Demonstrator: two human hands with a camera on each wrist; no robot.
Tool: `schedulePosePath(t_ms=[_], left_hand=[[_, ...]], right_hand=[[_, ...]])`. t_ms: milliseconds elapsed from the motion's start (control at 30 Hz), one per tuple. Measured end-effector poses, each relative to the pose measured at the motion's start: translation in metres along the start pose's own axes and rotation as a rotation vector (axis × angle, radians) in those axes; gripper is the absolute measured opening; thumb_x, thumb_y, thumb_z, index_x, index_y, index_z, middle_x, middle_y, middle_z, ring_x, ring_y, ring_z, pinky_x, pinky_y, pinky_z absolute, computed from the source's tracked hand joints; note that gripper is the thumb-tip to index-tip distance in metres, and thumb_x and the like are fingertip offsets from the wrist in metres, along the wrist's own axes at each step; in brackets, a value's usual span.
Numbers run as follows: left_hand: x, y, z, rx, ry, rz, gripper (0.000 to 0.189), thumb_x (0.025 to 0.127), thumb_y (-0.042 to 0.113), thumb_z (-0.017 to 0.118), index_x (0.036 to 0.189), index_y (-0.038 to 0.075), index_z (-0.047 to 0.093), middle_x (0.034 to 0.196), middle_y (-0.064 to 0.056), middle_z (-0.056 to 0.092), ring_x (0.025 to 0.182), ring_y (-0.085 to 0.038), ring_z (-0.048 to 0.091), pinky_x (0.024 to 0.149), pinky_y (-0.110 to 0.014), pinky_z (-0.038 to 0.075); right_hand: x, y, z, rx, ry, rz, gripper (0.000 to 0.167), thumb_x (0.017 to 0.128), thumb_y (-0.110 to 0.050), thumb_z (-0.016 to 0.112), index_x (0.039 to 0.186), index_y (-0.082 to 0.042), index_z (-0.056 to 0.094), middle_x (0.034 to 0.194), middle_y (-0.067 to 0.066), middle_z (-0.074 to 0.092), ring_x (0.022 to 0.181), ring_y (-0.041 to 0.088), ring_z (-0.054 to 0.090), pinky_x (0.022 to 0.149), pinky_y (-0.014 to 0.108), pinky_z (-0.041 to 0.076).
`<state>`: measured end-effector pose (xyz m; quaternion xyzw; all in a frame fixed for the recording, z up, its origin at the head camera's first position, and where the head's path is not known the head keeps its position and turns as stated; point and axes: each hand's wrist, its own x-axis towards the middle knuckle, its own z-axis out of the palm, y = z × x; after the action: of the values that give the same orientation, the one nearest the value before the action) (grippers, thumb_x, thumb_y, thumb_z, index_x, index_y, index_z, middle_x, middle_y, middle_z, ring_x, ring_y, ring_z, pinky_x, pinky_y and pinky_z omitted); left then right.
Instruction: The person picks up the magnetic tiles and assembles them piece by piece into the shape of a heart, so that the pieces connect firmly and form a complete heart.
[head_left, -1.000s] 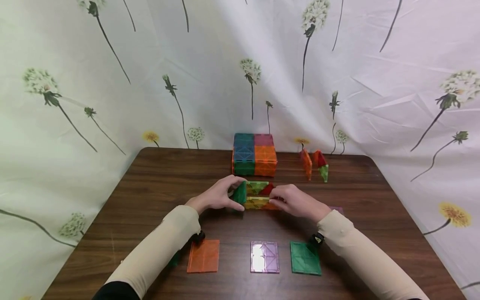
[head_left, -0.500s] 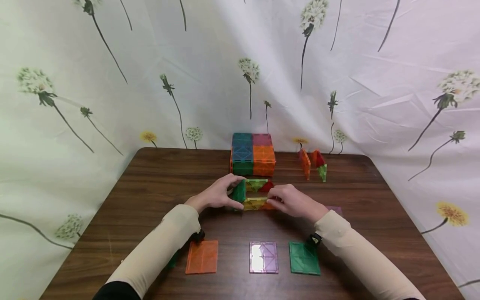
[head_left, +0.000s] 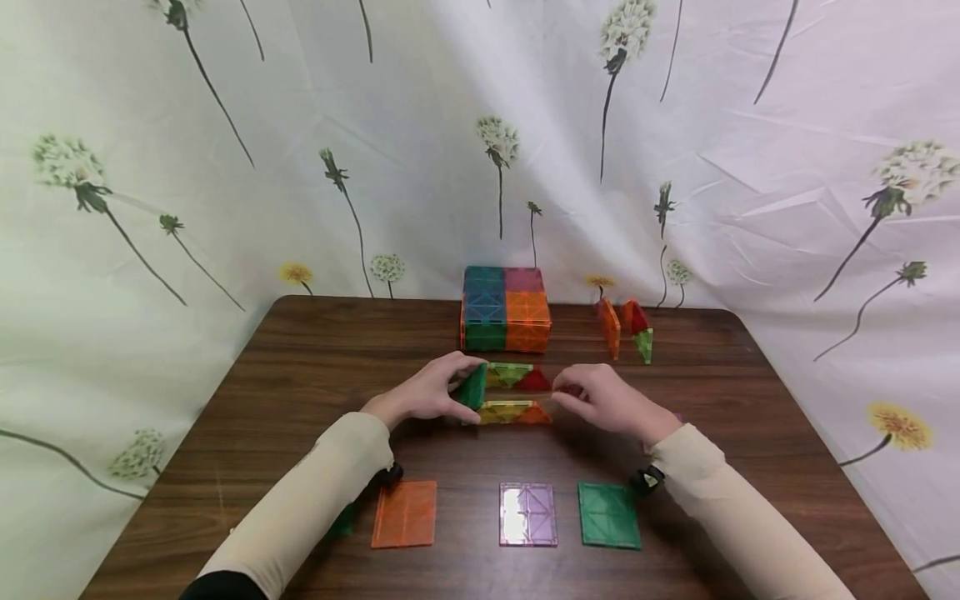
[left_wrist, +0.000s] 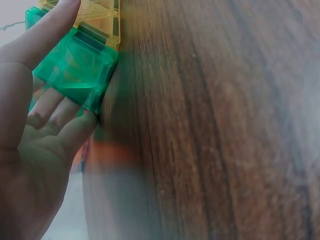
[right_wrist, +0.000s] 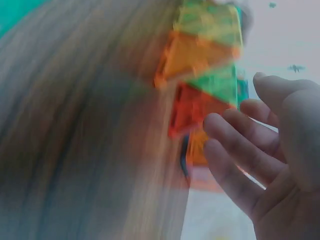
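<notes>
My left hand (head_left: 431, 390) grips an upright green magnetic tile (head_left: 472, 387) at the left ends of two low standing rows. In the left wrist view the thumb lies along one edge of the green tile (left_wrist: 75, 65) and the fingers are at the opposite edge. The front row has a yellow piece (head_left: 504, 411) and an orange triangle (head_left: 534, 413); the back row has a light green piece (head_left: 512, 374) and a red triangle (head_left: 536, 379). Just right of the rows, my right hand (head_left: 603, 398) is apart from them, fingers loosely bent and holding nothing.
A box of coloured tiles (head_left: 506, 308) stands behind the rows. Upright orange (head_left: 611, 329) and red-green tiles (head_left: 641, 332) stand at the back right. Orange (head_left: 405, 514), purple (head_left: 528, 515) and green (head_left: 609, 516) squares lie flat in front on the wooden table (head_left: 300, 350).
My right hand has let go of the rows' right end and drawn back to the right. The left hand and green tile have shifted slightly left, with the front and back rows now visibly apart.
</notes>
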<state>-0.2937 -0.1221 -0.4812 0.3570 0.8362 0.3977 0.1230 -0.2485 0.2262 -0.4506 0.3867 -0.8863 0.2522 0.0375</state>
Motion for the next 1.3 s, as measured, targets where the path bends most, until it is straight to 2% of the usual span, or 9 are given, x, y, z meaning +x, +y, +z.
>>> schedulePosePath(t_ms=[167, 333, 433, 533, 633, 733, 900, 1067, 1300], left_hand=[[0.000, -0.003, -0.001, -0.013, -0.021, -0.014, 0.086, 0.083, 0.031, 0.093, 0.155, 0.013, 0.050, 0.135, -0.007, 0.054, 0.128, -0.027, 0.057, 0.112, -0.050, 0.046], [-0.001, -0.003, -0.001, -0.001, -0.032, -0.033, 0.088, 0.083, 0.034, 0.092, 0.157, 0.013, 0.047, 0.137, -0.006, 0.053, 0.130, -0.025, 0.056, 0.113, -0.048, 0.046], [-0.002, -0.001, -0.002, 0.011, -0.037, -0.045, 0.089, 0.083, 0.036, 0.092, 0.157, 0.013, 0.047, 0.137, -0.007, 0.053, 0.130, -0.026, 0.056, 0.112, -0.048, 0.046], [-0.003, -0.001, -0.003, 0.009, -0.040, -0.054, 0.089, 0.083, 0.036, 0.092, 0.157, 0.012, 0.047, 0.138, -0.008, 0.053, 0.131, -0.027, 0.056, 0.112, -0.048, 0.047], [-0.002, -0.001, -0.003, -0.002, -0.035, -0.052, 0.089, 0.084, 0.034, 0.092, 0.157, 0.011, 0.047, 0.139, -0.009, 0.052, 0.130, -0.029, 0.056, 0.111, -0.049, 0.047], [-0.001, -0.001, -0.002, -0.008, -0.028, -0.038, 0.087, 0.084, 0.033, 0.091, 0.156, 0.011, 0.047, 0.138, -0.009, 0.053, 0.130, -0.030, 0.056, 0.110, -0.050, 0.048], [0.000, -0.001, 0.001, -0.020, -0.028, -0.028, 0.085, 0.085, 0.033, 0.090, 0.156, 0.011, 0.048, 0.137, -0.009, 0.053, 0.131, -0.029, 0.056, 0.111, -0.051, 0.046], [-0.002, -0.001, 0.002, -0.028, -0.036, -0.057, 0.086, 0.085, 0.033, 0.091, 0.156, 0.014, 0.048, 0.138, -0.007, 0.052, 0.131, -0.027, 0.056, 0.112, -0.048, 0.046], [-0.001, -0.003, 0.000, -0.011, -0.024, -0.045, 0.088, 0.084, 0.035, 0.091, 0.157, 0.012, 0.047, 0.139, -0.007, 0.053, 0.129, -0.026, 0.056, 0.110, -0.049, 0.047]], right_hand=[[-0.023, 0.016, -0.024, -0.043, -0.039, 0.096, 0.019, 0.101, -0.024, 0.074, 0.112, -0.008, 0.075, 0.101, -0.001, 0.074, 0.087, 0.008, 0.069, 0.076, 0.031, 0.061], [-0.062, 0.029, -0.049, -0.099, -0.192, 0.290, 0.040, 0.093, -0.031, 0.083, 0.121, -0.004, 0.073, 0.112, 0.007, 0.073, 0.100, 0.022, 0.070, 0.086, 0.044, 0.059], [-0.087, 0.032, -0.056, -0.087, -0.285, 0.410, 0.059, 0.084, -0.034, 0.091, 0.129, -0.002, 0.070, 0.119, 0.011, 0.069, 0.105, 0.025, 0.066, 0.088, 0.046, 0.057], [-0.103, 0.032, -0.055, -0.070, -0.326, 0.447, 0.072, 0.077, -0.030, 0.096, 0.134, 0.001, 0.066, 0.126, 0.015, 0.065, 0.108, 0.026, 0.064, 0.089, 0.046, 0.057], [-0.111, 0.031, -0.052, -0.099, -0.320, 0.429, 0.073, 0.075, -0.023, 0.097, 0.136, 0.002, 0.065, 0.129, 0.017, 0.064, 0.110, 0.026, 0.064, 0.089, 0.046, 0.058], [-0.114, 0.031, -0.051, -0.149, -0.305, 0.411, 0.069, 0.076, -0.018, 0.096, 0.134, 0.002, 0.065, 0.125, 0.015, 0.065, 0.107, 0.025, 0.065, 0.088, 0.046, 0.059], [-0.111, 0.033, -0.053, -0.156, -0.310, 0.407, 0.071, 0.079, -0.024, 0.095, 0.137, 0.001, 0.063, 0.124, 0.012, 0.065, 0.105, 0.024, 0.064, 0.086, 0.046, 0.059], [-0.101, 0.035, -0.047, -0.084, -0.243, 0.369, 0.073, 0.084, -0.028, 0.088, 0.144, 0.001, 0.057, 0.130, 0.010, 0.065, 0.111, 0.022, 0.062, 0.092, 0.045, 0.056], [-0.066, 0.029, -0.033, 0.058, -0.193, 0.298, 0.079, 0.091, -0.029, 0.081, 0.157, -0.005, 0.045, 0.147, 0.010, 0.060, 0.127, 0.024, 0.060, 0.106, 0.053, 0.051]])
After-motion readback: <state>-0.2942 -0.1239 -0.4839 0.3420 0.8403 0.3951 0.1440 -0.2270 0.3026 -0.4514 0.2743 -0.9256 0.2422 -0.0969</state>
